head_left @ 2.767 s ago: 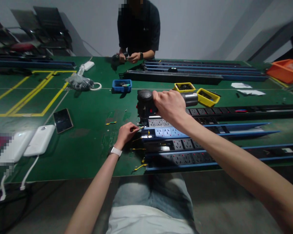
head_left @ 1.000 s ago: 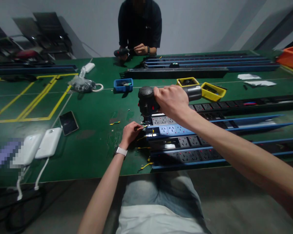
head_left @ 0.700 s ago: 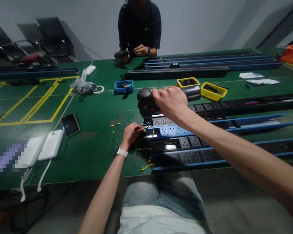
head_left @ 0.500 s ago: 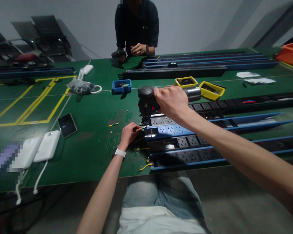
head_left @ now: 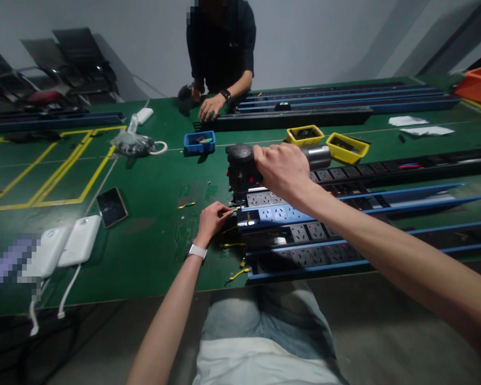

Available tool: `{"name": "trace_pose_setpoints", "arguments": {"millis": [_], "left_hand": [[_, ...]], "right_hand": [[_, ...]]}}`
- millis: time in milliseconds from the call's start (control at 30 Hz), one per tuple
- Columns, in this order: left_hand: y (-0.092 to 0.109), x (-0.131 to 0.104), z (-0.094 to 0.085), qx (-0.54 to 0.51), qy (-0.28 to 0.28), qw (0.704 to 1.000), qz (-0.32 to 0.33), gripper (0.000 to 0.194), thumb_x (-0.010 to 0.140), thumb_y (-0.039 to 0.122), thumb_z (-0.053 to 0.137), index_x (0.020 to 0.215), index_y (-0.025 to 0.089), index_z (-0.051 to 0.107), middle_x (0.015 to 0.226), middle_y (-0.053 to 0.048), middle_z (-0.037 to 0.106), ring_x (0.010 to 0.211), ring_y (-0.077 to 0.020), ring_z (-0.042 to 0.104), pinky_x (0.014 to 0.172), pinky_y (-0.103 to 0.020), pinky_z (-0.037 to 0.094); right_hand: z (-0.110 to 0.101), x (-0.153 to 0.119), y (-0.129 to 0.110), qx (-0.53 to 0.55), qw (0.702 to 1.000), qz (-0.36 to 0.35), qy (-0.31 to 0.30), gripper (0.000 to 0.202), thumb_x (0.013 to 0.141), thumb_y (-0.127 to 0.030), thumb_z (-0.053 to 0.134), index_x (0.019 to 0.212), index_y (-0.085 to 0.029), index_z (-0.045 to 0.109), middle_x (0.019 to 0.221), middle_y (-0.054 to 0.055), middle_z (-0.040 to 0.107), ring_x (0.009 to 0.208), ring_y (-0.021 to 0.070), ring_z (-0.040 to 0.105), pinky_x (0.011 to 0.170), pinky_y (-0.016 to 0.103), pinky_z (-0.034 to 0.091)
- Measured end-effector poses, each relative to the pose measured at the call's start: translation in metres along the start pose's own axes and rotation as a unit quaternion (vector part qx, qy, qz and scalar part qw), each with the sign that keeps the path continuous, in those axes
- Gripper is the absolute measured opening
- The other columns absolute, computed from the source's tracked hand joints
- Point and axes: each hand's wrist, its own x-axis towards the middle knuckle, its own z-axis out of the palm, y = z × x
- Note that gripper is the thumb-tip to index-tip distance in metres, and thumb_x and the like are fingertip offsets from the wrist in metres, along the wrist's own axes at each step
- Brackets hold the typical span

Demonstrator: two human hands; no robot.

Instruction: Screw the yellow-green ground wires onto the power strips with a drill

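On the green worktop point(head_left: 152, 182), the right hand point(head_left: 282, 170) grips a black electric screwdriver point(head_left: 240, 168), bit pointing down at the left end of a blue power strip point(head_left: 280, 214). The left hand point(head_left: 212, 220) pinches a yellow wire point(head_left: 229, 212) just beside that end.

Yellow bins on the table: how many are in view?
2. One yellow bin sits beyond the electric screwdriver; the other yellow bin lies just right of it, tilted. Others may be hidden behind the right hand.
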Motion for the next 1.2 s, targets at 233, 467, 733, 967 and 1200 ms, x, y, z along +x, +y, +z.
{"name": "trace_pose_setpoints", "arguments": {"millis": [233, 467, 733, 967, 1200], "left_hand": [[-0.0004, -0.0002, 0.0000, -0.006, 0.002, 1.000, 0.002, 0.023, 0.087, 0.044, 0.067, 0.088, 0.022, 0.075, 0.087, -0.002, 0.070, 0.075, -0.0133, 0.061, 0.065, -0.025, 0.041], [0.0002, 0.0002, -0.0006, -0.002, -0.004, 1.000, -0.002, 0.023, 0.088, 0.044, 0.066, 0.089, 0.022, 0.075, 0.089, -0.003, 0.070, 0.075, -0.0138, 0.061, 0.065, -0.025, 0.040], [-0.0005, 0.0000, -0.0002, 0.002, -0.007, 1.000, -0.001, 0.023, 0.088, 0.043, 0.066, 0.089, 0.022, 0.075, 0.090, -0.003, 0.071, 0.076, -0.0140, 0.061, 0.066, -0.025, 0.041], [-0.0032, -0.0002, 0.0008, 0.001, -0.005, 1.000, 0.006, 0.023, 0.089, 0.043, 0.065, 0.090, 0.022, 0.075, 0.090, -0.003, 0.071, 0.078, -0.0146, 0.062, 0.067, -0.025, 0.042], [-0.0037, 0.0002, 0.0014, 0.003, -0.006, 1.000, 0.002, 0.024, 0.088, 0.044, 0.066, 0.090, 0.022, 0.075, 0.089, -0.003, 0.070, 0.076, -0.0138, 0.060, 0.066, -0.025, 0.041]], "right_hand": [[-0.0015, 0.0012, 0.0011, 0.005, 1.000, 0.003, -0.009, 0.024, 0.082, -0.011, 0.044, 0.102, -0.013, 0.056, 0.090, 0.014, 0.071, 0.081, 0.0248, 0.068, 0.062, 0.031, 0.021], [-0.0051, 0.0009, -0.0018, 0.013, 1.000, -0.005, -0.014, 0.023, 0.084, -0.014, 0.044, 0.103, -0.012, 0.057, 0.089, 0.015, 0.071, 0.080, 0.0250, 0.067, 0.063, 0.031, 0.024], [-0.0044, 0.0021, -0.0017, 0.011, 1.000, -0.004, -0.016, 0.023, 0.084, -0.014, 0.047, 0.104, -0.012, 0.057, 0.091, 0.014, 0.071, 0.081, 0.0221, 0.066, 0.064, 0.031, 0.022], [-0.0050, 0.0034, -0.0032, 0.012, 1.000, -0.012, -0.013, 0.025, 0.084, -0.013, 0.042, 0.104, -0.012, 0.058, 0.090, 0.014, 0.071, 0.080, 0.0239, 0.067, 0.063, 0.031, 0.021], [-0.0094, 0.0049, -0.0043, 0.014, 1.000, -0.015, -0.015, 0.024, 0.084, -0.014, 0.044, 0.105, -0.012, 0.058, 0.093, 0.015, 0.071, 0.082, 0.0243, 0.067, 0.064, 0.031, 0.021]]}}
